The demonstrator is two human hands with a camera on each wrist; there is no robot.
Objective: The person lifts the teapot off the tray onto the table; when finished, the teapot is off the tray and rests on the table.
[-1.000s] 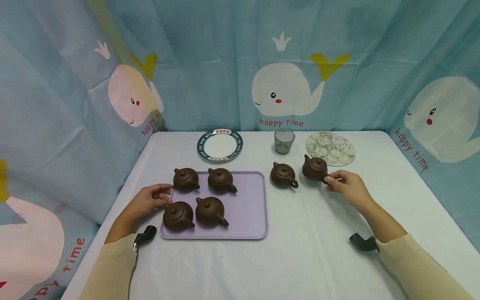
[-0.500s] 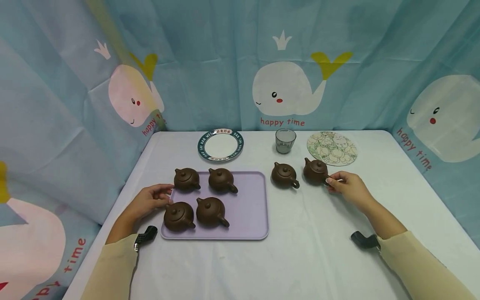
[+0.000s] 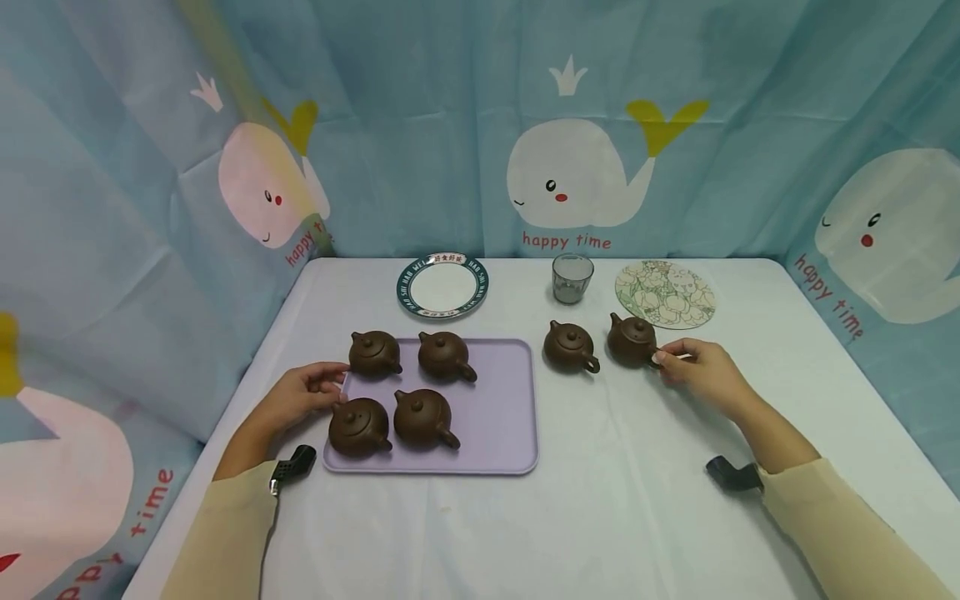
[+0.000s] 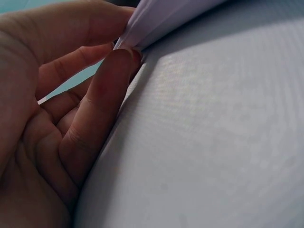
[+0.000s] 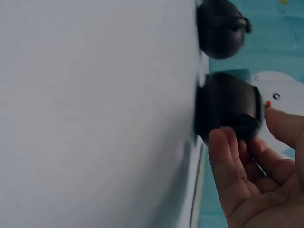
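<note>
Several small brown clay teapots stand on a lilac tray [image 3: 495, 408] at the centre left, in two rows. My left hand [image 3: 303, 392] pinches the tray's left edge; in the left wrist view, thumb and fingers [image 4: 111, 80] meet at its rim. Right of the tray, a brown teapot [image 3: 570, 346] stands on the white cloth. Beside it is another teapot [image 3: 632, 340], its handle held by the fingertips of my right hand [image 3: 701, 375]. In the right wrist view this teapot [image 5: 232, 99] is low at the cloth, and the hand partly hides its handle.
At the back stand a green-rimmed white plate [image 3: 442, 312], a clear glass [image 3: 572, 279] and a round floral mat [image 3: 666, 294]. The mat lies just behind the right teapot. A blue whale-print curtain [image 3: 420, 183] closes off the table's back and sides.
My right hand has lowered the teapot slightly toward the cloth, then kept nearly still. The left hand and tray hold their place. The head view has shifted a little.
</note>
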